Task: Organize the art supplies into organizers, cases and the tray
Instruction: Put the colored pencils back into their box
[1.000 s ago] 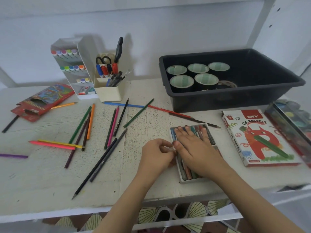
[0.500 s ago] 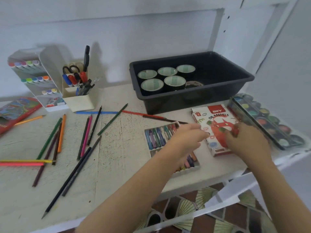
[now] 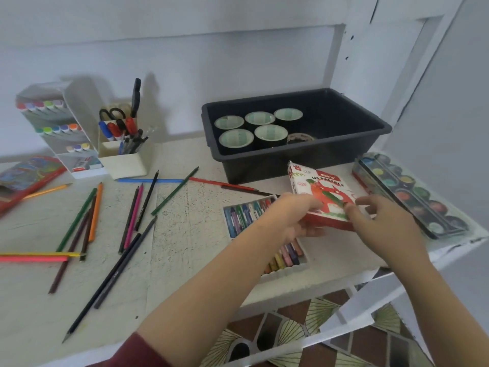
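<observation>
- The left hand [image 3: 293, 218] holds the oil pastel box [image 3: 321, 190] by its near left corner; fingers lie curled over the top face and the thumb sits under the red near edge
- The right hand [image 3: 381, 223] is at the near right corner of the same box; its fingers [image 3: 366, 201] are loosely spread and relaxed; one fingertip touches the printed top; I cannot tell whether anything presses from below
- The box is lifted off the table [image 3: 190, 234] and tilted, far end higher; it hangs above the right part of the table, between the pastel case [image 3: 244, 214] and the paint set [image 3: 407, 192], just in front of the black tray [image 3: 375, 133]
- The pastel case lies open on the table near the front edge; rows of coloured sticks fill it; the left forearm crosses over its middle
- The black tray stands at the back right; five tape rolls [image 3: 270, 132] stand upright in its left half, and a flatter roll lies just beside them
- The paint set lies along the right edge of the table, its round colour wells showing through a clear lid
- Coloured pencils [image 3: 133, 207] lie scattered over the left and middle of the table; some cross one another
- A marker stand [image 3: 53, 120] with three tiers of markers stands at the back left; a cream pen holder [image 3: 124, 165] touches its right side, filled with pens and scissors
- A red pencil case [image 3: 26, 178] lies at the far left edge, partly out of view
</observation>
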